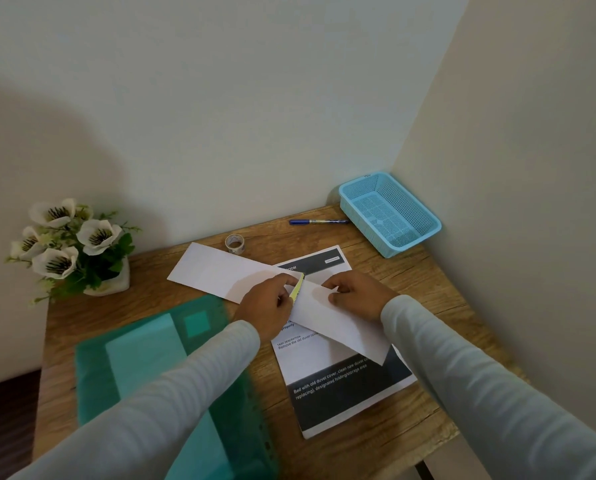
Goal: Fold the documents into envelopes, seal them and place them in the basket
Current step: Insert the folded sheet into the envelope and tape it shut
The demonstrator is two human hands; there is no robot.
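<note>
A white envelope (pixel 338 323) is held just above the wooden table, over a printed document (pixel 338 386) with dark bands. My left hand (pixel 268 306) pinches a yellow-green strip (pixel 297 289) at the envelope's left end. My right hand (pixel 355 294) grips the envelope's upper edge with curled fingers. A second white envelope (pixel 220 271) lies flat behind my left hand. The light blue basket (pixel 390 213) stands in the far right corner with nothing in it.
A green plastic folder (pixel 158 358) with paper inside lies at the front left. A tape roll (pixel 234 244) and a blue pen (pixel 319 222) lie near the back wall. A pot of white flowers (pixel 71 244) stands at the far left. Walls close the back and right.
</note>
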